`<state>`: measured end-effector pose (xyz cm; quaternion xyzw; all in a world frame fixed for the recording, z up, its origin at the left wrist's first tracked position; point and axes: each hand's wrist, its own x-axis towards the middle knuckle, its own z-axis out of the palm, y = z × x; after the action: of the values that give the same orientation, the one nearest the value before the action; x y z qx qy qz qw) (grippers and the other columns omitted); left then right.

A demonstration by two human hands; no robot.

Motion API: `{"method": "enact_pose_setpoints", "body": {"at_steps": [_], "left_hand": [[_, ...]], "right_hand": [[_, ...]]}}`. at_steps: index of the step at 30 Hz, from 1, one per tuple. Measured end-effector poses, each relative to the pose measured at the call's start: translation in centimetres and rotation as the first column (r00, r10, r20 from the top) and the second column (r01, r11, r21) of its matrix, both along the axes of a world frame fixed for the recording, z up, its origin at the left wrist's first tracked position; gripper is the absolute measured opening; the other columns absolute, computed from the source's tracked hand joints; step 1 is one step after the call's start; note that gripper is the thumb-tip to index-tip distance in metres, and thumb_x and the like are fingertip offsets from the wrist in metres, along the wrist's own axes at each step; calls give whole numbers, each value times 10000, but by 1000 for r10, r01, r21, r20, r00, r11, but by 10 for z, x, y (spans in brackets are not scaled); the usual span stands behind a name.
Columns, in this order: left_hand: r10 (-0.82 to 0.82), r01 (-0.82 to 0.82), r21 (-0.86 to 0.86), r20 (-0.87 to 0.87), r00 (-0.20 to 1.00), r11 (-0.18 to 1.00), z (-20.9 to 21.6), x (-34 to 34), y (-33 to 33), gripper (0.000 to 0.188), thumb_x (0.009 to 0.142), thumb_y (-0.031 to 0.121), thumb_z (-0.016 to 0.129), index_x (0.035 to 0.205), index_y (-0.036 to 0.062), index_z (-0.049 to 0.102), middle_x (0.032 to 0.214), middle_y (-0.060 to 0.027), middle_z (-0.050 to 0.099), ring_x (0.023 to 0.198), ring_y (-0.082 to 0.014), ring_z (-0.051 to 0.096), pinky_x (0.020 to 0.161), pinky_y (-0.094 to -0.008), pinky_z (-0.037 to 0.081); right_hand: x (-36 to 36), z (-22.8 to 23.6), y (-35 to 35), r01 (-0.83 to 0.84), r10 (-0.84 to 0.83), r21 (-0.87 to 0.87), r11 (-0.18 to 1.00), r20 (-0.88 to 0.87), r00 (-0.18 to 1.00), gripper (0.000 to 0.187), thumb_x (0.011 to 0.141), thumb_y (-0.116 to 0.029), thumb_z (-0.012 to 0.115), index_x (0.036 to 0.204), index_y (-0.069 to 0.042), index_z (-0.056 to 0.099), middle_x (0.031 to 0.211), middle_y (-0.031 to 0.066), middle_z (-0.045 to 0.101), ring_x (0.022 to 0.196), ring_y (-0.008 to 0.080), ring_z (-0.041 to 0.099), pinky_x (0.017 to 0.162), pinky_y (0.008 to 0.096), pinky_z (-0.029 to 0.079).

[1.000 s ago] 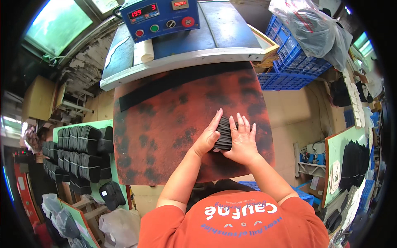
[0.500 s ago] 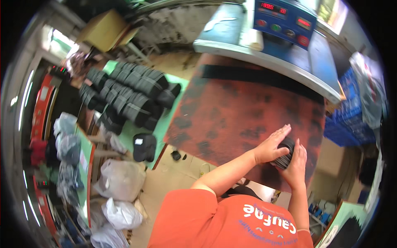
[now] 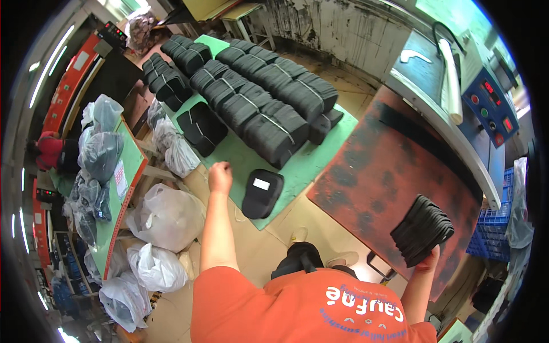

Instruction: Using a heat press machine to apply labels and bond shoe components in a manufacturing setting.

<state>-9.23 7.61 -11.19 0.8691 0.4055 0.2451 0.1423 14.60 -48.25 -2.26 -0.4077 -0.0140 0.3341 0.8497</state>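
My right hand [image 3: 428, 258] grips the near end of a fanned stack of black flat pads [image 3: 423, 230], over the right side of a worn red-brown work surface [image 3: 366, 171]. My left hand [image 3: 219, 177] is out to the left, beside the edge of a green table [image 3: 337, 140]. Its fingers are curled closed; whatever they may hold is hidden. Close to it on the green table lies a small black stack with a white label [image 3: 262, 194]. Behind that, several black bundles tied with white string [image 3: 274, 134] stand in rows.
A press machine with a blue control box [image 3: 490, 108] stands at the far right. Beside the work surface are blue crates [image 3: 492, 231]. White plastic bags [image 3: 166, 217] fill the floor at left, next to another green table [image 3: 128, 166] with bagged goods.
My hands have parted: the left has swung away toward the green table, while the right keeps the pads, now fanned out. The view has turned left.
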Motion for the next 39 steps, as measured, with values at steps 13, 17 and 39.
{"method": "enact_pose_setpoints", "body": {"at_steps": [13, 17, 39], "left_hand": [[-86, 244, -322, 435, 896, 915, 9, 8, 39, 44, 762, 43, 628, 745, 14, 600, 745, -71, 598, 745, -191, 569, 702, -305, 458], [-201, 588, -575, 596, 778, 569, 119, 50, -29, 54, 826, 29, 589, 799, -15, 575, 723, -9, 573, 664, -80, 539, 621, -222, 444], [-502, 459, -523, -67, -862, -719, 211, 130, -501, 360, 693, 96, 697, 1033, 13, 614, 771, -105, 598, 644, -159, 574, 558, -285, 437]], "right_hand": [[-49, 18, 213, -327, 330, 156, 932, 7, 944, 457, 709, -233, 669, 1100, -19, 568, 1069, 128, 600, 976, 254, 573, 858, 412, 453], [-42, -6, 241, -480, 464, 260, 838, 124, 877, 580, 636, -254, 732, 1127, -8, 545, 1078, 109, 596, 982, 218, 565, 871, 372, 440], [-182, 4, -137, 496, -303, -473, 728, 427, 852, 879, 580, -134, 764, 1327, -28, 313, 1120, 115, 559, 1032, 201, 541, 869, 323, 453]]}}
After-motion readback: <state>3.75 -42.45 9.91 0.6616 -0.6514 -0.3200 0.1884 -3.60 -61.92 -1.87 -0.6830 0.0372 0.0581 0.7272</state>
